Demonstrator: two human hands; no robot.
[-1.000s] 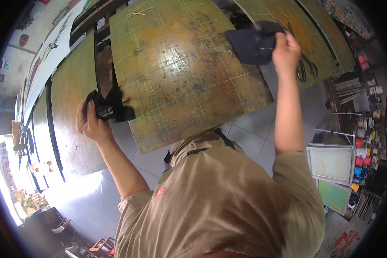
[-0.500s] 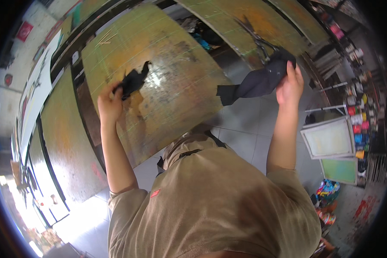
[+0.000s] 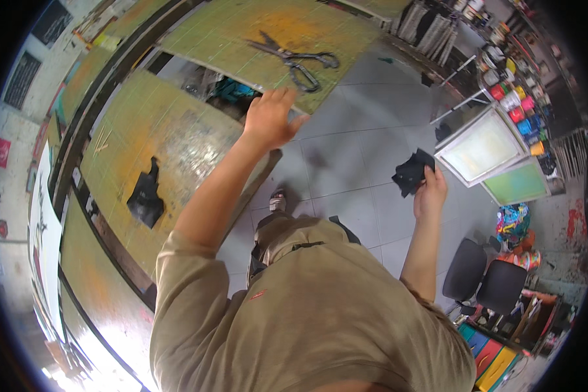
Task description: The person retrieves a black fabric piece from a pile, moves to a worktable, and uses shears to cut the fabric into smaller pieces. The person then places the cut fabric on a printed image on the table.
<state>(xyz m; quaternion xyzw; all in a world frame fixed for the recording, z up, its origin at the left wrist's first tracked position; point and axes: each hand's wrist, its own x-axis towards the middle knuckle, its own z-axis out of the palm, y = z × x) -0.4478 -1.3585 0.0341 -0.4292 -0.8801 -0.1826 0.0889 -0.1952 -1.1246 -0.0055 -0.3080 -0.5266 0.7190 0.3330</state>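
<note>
My right hand (image 3: 430, 195) is closed on a piece of black cloth (image 3: 411, 172), held up over the tiled floor at the right. My left hand (image 3: 271, 119) reaches forward between two stained boards, its fingers stretched and thumb apart, with nothing seen in it. Just beyond it, large dark scissors (image 3: 294, 59) lie on the far board (image 3: 222, 29), handles toward the right. A torn-looking scrap of black cloth (image 3: 146, 200) rests by itself on the nearer board (image 3: 121, 124), left of my left forearm.
Thin sticks (image 3: 102, 141) lie on the nearer board. Blue-green stuff (image 3: 232, 89) shows in the gap between the boards. To the right stand framed screens (image 3: 480, 145), shelves of coloured jars (image 3: 513, 98) and a dark chair (image 3: 483, 277). Grey tiles (image 3: 336, 163) cover the floor.
My left hand has let go of the black scrap, which lies on the board, and has moved right toward the scissors. The view has turned right. My right hand still holds its cloth, now more bunched.
</note>
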